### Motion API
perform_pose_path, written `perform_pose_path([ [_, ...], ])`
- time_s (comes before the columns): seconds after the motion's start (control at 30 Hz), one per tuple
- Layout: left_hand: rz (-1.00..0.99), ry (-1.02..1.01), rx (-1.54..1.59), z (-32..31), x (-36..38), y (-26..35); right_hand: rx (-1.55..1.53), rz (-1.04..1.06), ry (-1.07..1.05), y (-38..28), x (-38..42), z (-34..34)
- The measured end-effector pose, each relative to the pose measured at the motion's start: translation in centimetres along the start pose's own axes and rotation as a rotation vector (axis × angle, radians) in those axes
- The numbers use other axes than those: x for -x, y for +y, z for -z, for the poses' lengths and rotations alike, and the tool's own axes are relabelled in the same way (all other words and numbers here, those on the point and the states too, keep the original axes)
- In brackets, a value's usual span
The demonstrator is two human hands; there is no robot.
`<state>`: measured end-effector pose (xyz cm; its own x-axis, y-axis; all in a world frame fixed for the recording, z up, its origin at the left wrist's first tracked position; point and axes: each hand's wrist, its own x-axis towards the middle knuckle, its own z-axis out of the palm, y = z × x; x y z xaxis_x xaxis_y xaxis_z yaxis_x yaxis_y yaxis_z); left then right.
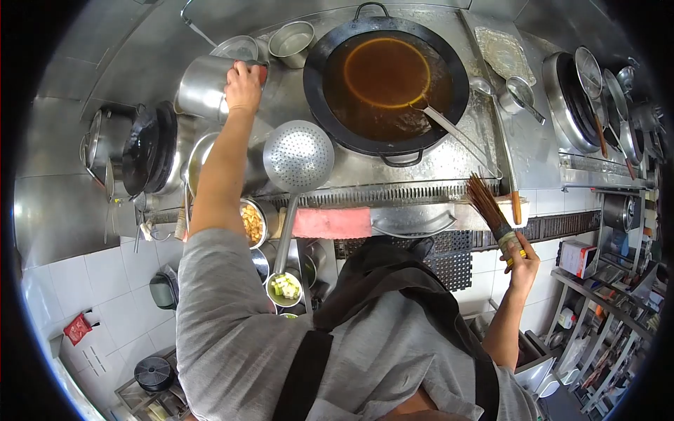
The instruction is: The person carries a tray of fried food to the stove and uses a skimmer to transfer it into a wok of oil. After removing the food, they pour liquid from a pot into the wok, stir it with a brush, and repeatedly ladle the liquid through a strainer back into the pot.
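Observation:
My left hand (242, 88) reaches forward to a silver metal pot (202, 88). Its fingers are closed on a small reddish piece (262, 74) at the pot's right end, which looks like a cloth or pad; the exact grip is partly hidden. In my right hand (521, 263) is a wok brush (487, 203) of stiff brown bristles, held by its bound lower end with the bristles pointing up and away. A large black wok (317, 84) with brown liquid stands ahead between my hands. A long-handled tool (460, 137) leans in it.
A perforated skimmer (298, 156) spans the counter edge, its handle reaching a bowl of chopped greens (285, 287). A pink cloth (331, 222) lies on the front ledge. A ladle (518, 95) rests at right. Stacked pans (151, 147) stand at left, more pans (572, 102) at right.

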<state>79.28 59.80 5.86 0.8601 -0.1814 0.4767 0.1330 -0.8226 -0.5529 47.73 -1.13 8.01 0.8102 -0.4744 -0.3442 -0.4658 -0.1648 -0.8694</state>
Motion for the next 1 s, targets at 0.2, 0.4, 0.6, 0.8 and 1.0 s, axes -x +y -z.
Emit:
perform_pose_path([
  [0.2, 0.035, -0.075, 0.032, 0.3, -0.2, 0.2, 0.008, 0.013, -0.001, 0.1, -0.3, -0.3],
  [0.4, 0.006, -0.004, 0.032, 0.2, -0.6, -0.3, 0.010, 0.003, 0.016, 0.0, -0.2, -0.6],
  [0.6, 0.019, -0.110, 0.063, 0.8, -0.8, -0.2, 0.000, -0.031, 0.036, 0.4, -0.1, -1.2],
  [0.8, 0.004, -0.092, 0.057, 0.3, -0.8, -0.2, -0.005, -0.025, 0.036, 0.9, 0.0, -1.6],
  [1.0, 0.000, -0.104, 0.050, 0.5, -0.8, -0.1, 0.003, -0.030, 0.034, 1.4, 0.0, -1.2],
])
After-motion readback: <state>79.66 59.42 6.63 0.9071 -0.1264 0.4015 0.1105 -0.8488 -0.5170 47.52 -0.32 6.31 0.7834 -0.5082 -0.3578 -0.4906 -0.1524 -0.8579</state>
